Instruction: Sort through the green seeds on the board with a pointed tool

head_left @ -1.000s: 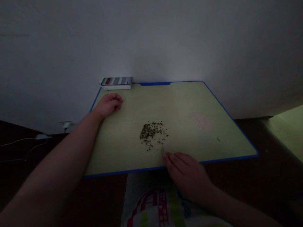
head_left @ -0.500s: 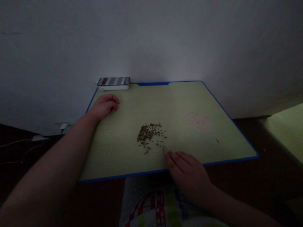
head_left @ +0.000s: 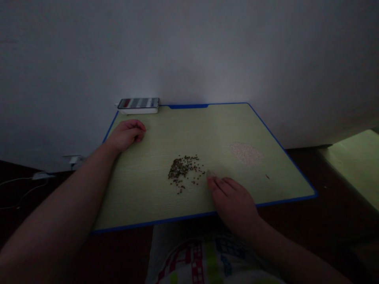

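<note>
Seeds (head_left: 182, 171), small dark pile, mid-surface (head_left: 142, 197), green board with blue edge, head view. Right hand (head_left: 232, 207) loosely open, no visible grip, fingertips just right of the pile, near the near edge; small pale bit (head_left: 210, 173) at the fingertips, too small to tell. Left hand (head_left: 126, 136) loosely closed, empty, resting near far-left corner, well apart from seeds. Pale grain patch (head_left: 246, 154) right of pile, open room toward right edge. Phone (head_left: 138, 103) just beyond far edge.
</note>
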A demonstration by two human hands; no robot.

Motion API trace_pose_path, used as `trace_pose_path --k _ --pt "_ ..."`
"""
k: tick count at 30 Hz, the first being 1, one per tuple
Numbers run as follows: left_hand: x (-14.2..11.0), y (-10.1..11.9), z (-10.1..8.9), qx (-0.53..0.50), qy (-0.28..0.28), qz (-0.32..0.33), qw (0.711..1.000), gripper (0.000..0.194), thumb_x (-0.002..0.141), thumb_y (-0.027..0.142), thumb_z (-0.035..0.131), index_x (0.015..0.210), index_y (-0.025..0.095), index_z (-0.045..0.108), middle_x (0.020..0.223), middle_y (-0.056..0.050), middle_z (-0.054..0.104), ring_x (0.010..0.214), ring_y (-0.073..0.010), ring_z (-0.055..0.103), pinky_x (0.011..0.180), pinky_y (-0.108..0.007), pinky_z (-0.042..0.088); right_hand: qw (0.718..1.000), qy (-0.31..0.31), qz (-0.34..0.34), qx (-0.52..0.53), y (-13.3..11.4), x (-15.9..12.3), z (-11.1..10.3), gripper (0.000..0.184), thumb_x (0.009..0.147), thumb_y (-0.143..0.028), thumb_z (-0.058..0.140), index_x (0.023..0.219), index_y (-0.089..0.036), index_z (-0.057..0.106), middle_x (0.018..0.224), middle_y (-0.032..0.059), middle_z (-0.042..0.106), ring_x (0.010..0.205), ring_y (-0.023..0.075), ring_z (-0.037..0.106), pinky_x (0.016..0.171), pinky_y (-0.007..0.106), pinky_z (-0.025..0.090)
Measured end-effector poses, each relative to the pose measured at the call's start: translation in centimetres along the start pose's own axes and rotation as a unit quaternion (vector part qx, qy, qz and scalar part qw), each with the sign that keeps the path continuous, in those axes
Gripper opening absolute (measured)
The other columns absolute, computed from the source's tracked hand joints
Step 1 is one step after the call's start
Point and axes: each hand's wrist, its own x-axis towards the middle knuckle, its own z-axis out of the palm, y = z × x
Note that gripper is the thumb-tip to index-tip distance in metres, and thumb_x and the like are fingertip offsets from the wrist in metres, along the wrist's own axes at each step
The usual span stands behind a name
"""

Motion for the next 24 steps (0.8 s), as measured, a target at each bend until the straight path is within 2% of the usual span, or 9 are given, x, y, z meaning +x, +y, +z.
trace_pose_path --k 6,9,11,13,15,18,21,24 --pt "-0.1 0.3 0.1 0.01 -0.003 -0.001 1.0 0.011 0.056 0.017 0.062 0.066 0.021 0.06 0.047 0.003 0.051 0.043 -0.0093 0.043 0.046 -0.024 0.031 0.998 -0.022 0.062 -0.013 5.6 0.4 1.1 0.036 0.09 -0.003 0.054 0.12 -0.007 0.074 0.103 0.0146 0.081 0.087 0.025 0.073 0.081 0.037 0.062" --pt "-0.1 0.4 0.2 0.019 0.003 -0.004 1.0 0.012 0.055 0.018 0.062 0.066 0.022 0.06 0.048 0.003 0.051 0.044 -0.0098 0.044 0.046 -0.024 0.03 0.998 -0.007 0.055 -0.038 7.1 0.2 1.1 0.035 0.092 -0.003 0.052 0.118 -0.005 0.074 0.102 0.015 0.081 0.087 0.0246 0.074 0.083 0.038 0.062" --pt "-0.1 0.5 0.2 0.022 0.006 -0.007 1.0 0.013 0.054 0.018 0.062 0.067 0.022 0.061 0.048 0.003 0.051 0.044 -0.01 0.044 0.045 -0.024 0.029 0.999 0.012 0.027 -0.042 6.5 -0.4 0.8 0.035 0.092 -0.002 0.051 0.119 -0.004 0.073 0.102 0.0148 0.081 0.087 0.0237 0.074 0.084 0.037 0.062" --pt "-0.2 0.6 0.3 0.02 0.004 -0.007 1.0 0.012 0.054 0.019 0.062 0.066 0.022 0.06 0.048 0.003 0.051 0.043 -0.0098 0.044 0.045 -0.024 0.029 0.999 0.032 -0.017 -0.017 4.8 -1.2 0.4 0.034 0.092 -0.003 0.052 0.12 -0.005 0.072 0.104 0.0138 0.081 0.089 0.023 0.073 0.084 0.037 0.062" --pt "-0.3 0.8 0.4 0.02 0.004 -0.005 1.0 0.012 0.054 0.019 0.062 0.065 0.021 0.06 0.047 0.003 0.051 0.043 -0.0094 0.044 0.045 -0.024 0.03 0.998 0.017 -0.055 0.015 2.9 -1.9 0.1 0.039 0.09 -0.002 0.051 0.123 -0.007 0.071 0.108 0.0123 0.081 0.093 0.0225 0.073 0.082 0.036 0.062" --pt "-0.4 1.1 0.5 0.023 0.009 -0.001 1.0 0.012 0.053 0.018 0.062 0.064 0.021 0.06 0.047 0.003 0.051 0.043 -0.0091 0.044 0.045 -0.023 0.032 0.998 0.002 -0.053 0.036 1.0 -1.9 0.0 0.044 0.086 -0.001 0.051 0.125 -0.008 0.071 0.109 0.0133 0.081 0.093 0.0239 0.072 0.08 0.038 0.062" --pt "-0.4 1.1 0.5 0.023 0.006 0.0 1.0 0.011 0.054 0.017 0.061 0.065 0.021 0.06 0.046 0.003 0.051 0.042 -0.0094 0.044 0.045 -0.023 0.032 0.998 0.002 -0.049 0.033 1.0 -0.6 0.3 0.043 0.084 0.0 0.054 0.122 -0.007 0.072 0.106 0.0137 0.081 0.092 0.0238 0.071 0.081 0.036 0.061" --pt "-0.3 0.8 0.4 0.02 0.001 0.003 1.0 0.011 0.055 0.017 0.061 0.065 0.021 0.06 0.047 0.003 0.051 0.043 -0.0097 0.044 0.044 -0.023 0.032 0.999 -0.018 -0.028 0.007 2.8 0.8 1.0 0.04 0.085 0.001 0.056 0.12 -0.006 0.073 0.102 0.0143 0.081 0.089 0.0236 0.072 0.08 0.035 0.061"
